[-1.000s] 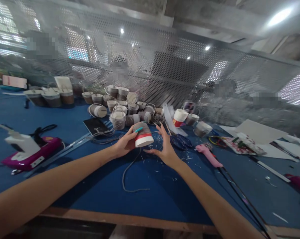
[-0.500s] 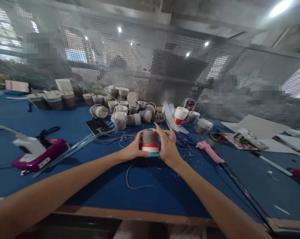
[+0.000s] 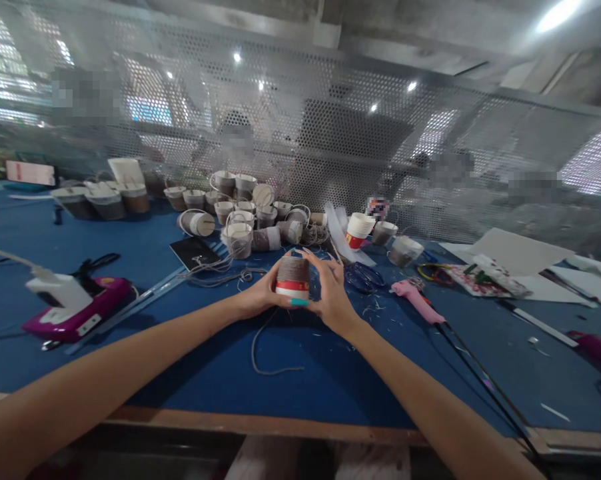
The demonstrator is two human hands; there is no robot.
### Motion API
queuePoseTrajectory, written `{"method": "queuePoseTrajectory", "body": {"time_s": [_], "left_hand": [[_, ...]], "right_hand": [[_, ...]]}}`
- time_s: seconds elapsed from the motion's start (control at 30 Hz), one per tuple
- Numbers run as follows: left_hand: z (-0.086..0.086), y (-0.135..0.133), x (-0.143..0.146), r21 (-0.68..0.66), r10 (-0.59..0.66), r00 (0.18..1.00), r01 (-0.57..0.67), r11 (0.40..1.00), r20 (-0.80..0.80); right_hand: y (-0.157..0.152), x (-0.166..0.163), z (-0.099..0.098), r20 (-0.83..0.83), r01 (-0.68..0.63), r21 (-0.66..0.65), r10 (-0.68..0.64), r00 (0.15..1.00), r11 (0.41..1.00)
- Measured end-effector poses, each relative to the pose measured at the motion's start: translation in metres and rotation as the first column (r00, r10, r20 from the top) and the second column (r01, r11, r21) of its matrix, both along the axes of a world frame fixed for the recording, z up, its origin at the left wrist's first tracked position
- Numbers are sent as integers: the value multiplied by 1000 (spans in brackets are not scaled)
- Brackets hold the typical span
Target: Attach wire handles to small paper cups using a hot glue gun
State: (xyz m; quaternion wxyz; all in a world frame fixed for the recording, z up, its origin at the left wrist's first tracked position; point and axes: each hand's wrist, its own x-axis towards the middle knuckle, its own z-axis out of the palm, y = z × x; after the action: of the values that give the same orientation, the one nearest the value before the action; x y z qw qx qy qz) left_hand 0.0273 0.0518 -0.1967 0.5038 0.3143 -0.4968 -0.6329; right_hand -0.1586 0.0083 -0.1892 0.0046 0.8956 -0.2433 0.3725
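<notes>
In mid-frame the left hand has its fingers clamped on the cup, which too hard a squeeze could dent; whether the right hand touches, I cannot tell.

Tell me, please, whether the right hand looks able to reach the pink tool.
Probably yes: nothing tall stands between the right hand and the pink tool, though that hand is curled about the cup.

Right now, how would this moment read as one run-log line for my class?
left hand: holding cord-wrapped cup | right hand: curved beside cup, contact unclear | loose cord: on blue table | pink-handled tool: lying right
</notes>
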Motion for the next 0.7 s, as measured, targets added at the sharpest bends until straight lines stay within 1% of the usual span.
{"method": "queuePoseTrajectory", "body": {"time_s": [0.07,0.17,0.2,0.23,0.27,0.3,0.33,0.37,0.4,0.43,0.47,0.5,0.53,0.57,0.6,0.67,0.7], "left_hand": [[-4,-4,1,-62,97,995,-96,993,8],[-10,-14,5,-145,285,959,-282,949,0],[-11,-17,7,-156,333,943,-329,931,0],[-12,-20,9,-159,364,931,-359,920,1],[-12,-22,11,-154,380,925,-375,914,-1],[-12,-23,12,-144,387,922,-384,912,-6],[-10,-24,12,-129,389,921,-387,913,-13],[-9,-24,12,-111,389,921,-388,915,-18],[-8,-23,12,-91,388,921,-388,917,-21],[-6,-22,11,-72,387,922,-388,919,-21],[-4,-21,10,-55,389,921,-389,920,-20],[-3,-21,9,-39,390,920,-391,920,-22],[-2,-20,8,-22,394,919,-395,918,-29],[-1,-19,7,-6,397,917,-398,917,-41],[0,-19,7,9,398,916,-398,917,-54],[1,-18,7,25,400,914,-399,917,-70],[2,-17,7,25,396,916,-395,918,-68]], "right_hand": [[-1,-1,2,-11,-11,-48,10,1000,999],[-12,-14,10,-18,-65,-207,63,998,976],[-16,-20,14,12,-30,-256,34,999,966],[-20,-28,18,68,72,-275,-56,996,959],[-24,-35,23,124,239,-252,-213,969,938],[-27,-44,27,182,448,-185,-418,890,875],[-29,-52,30,194,644,-75,-623,758,761],[-31,-61,33,157,789,47,-785,600,613],[-33,-70,36,64,875,159,-889,453,457],[-35,-79,38,-63,917,247,-940,336,312],[-38,-88,39,-206,931,316,-945,255,183],[-41,-97,39,-324,927,370,-925,199,69],[-45,-105,39,-397,920,392,-905,153,-17],[-49,-112,39,-451,909,411,-882,137,-70],[-54,-119,38,-475,900,427,-869,140,-89],[-62,-128,34,-487,887,449,-861,144,-106],[-65,-131,32,-471,886,455,-869,152,-91]]}}
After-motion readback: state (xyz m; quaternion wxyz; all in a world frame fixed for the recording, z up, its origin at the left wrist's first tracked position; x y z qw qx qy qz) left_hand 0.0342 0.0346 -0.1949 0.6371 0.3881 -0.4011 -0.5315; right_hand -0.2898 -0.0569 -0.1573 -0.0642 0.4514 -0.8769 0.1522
